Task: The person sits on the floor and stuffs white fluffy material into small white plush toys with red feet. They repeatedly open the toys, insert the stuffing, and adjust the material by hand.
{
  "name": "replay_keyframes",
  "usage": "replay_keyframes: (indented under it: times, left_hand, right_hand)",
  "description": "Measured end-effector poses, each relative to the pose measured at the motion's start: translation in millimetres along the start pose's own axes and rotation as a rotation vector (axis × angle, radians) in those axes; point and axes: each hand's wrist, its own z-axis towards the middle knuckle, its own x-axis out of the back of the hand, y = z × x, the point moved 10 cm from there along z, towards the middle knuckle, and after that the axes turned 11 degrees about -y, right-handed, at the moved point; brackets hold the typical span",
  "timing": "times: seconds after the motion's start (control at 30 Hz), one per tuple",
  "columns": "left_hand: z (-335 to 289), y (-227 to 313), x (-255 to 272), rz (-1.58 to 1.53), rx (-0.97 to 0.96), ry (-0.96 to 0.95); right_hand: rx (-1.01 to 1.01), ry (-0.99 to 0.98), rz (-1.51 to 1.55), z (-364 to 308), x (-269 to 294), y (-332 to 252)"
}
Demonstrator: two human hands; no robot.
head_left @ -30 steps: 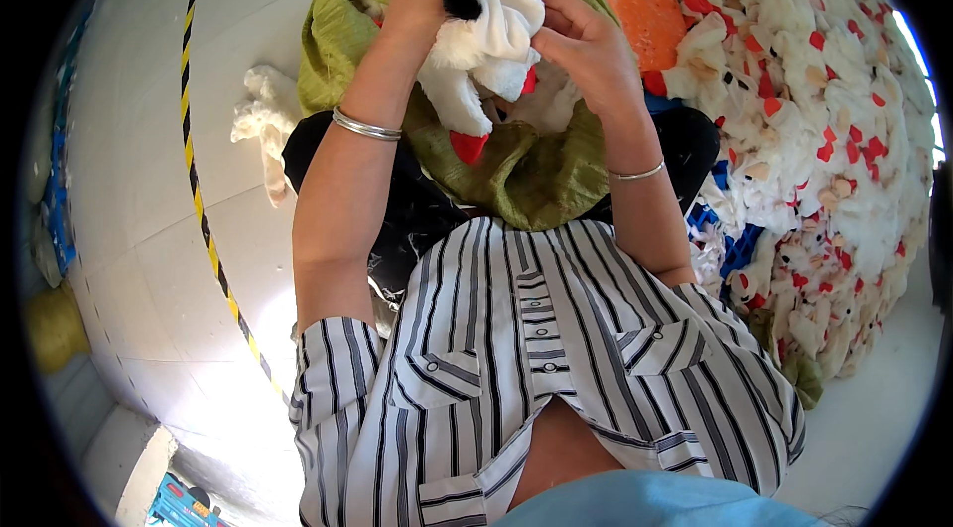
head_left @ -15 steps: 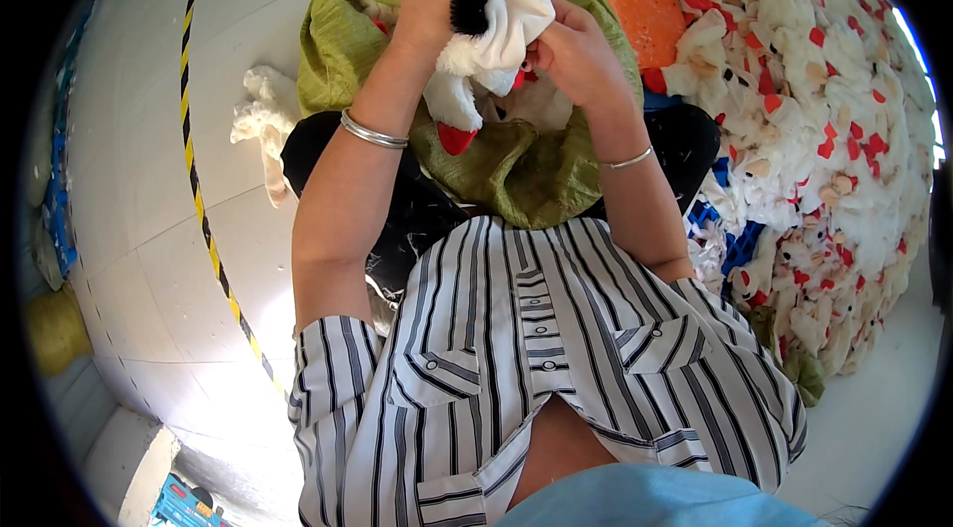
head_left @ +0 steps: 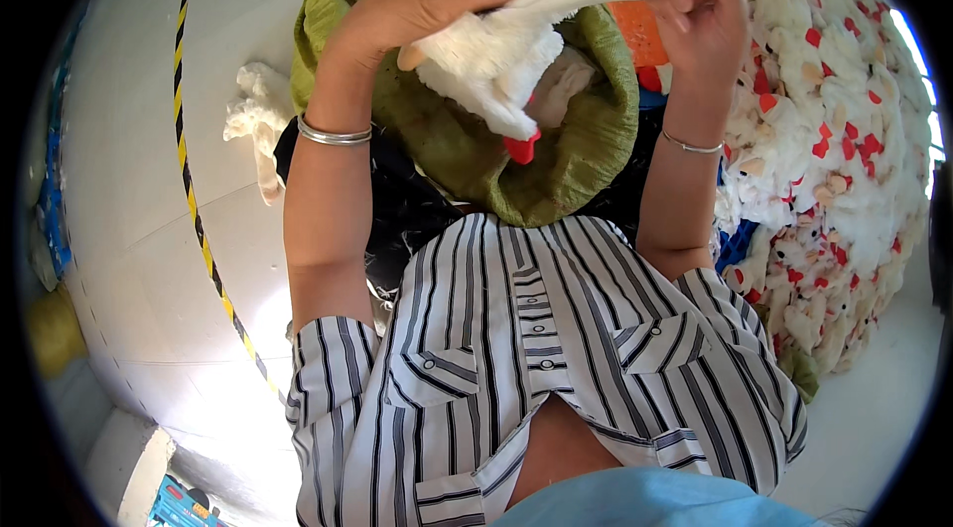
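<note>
A limp white plush toy skin [head_left: 496, 61] with smooth backing and red felt tips is stretched between my hands, over the open mouth of an olive-green woven sack [head_left: 526, 195]. On the left, my left hand [head_left: 417, 6] grips its edge, thumb across the cloth and next to a black patch. My right hand [head_left: 707, 26] is closed on a red tip at the skin's other end, held out to the right. One furry part with a red end hangs down into the sack opening. The skin's top runs out of view. Pale plush shows inside the sack.
A large heap of white plush skins [head_left: 804, 110] with red bits rises on the right, an orange piece [head_left: 635, 31] beside it. Left of the sack, one white plush piece [head_left: 260, 125] lies on the floor. Farther left runs black-and-yellow tape [head_left: 189, 170].
My right hand has moved right and up, drawing the plush skin out sideways. My left hand has shifted slightly left and lower. More of the sack's opening shows.
</note>
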Motion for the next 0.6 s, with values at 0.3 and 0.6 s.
replay_keyframes:
  times: [0.3,0.6]
  left_hand:
    - [-2,-11,33,-0.590,-0.202,0.610]
    - [27,-55,-2,0.086,-0.047,0.223]
  right_hand:
    - [-0.818,-0.323,-0.309,-90,-68,173]
    - [-0.442,0.620,0.111,-64,44,117]
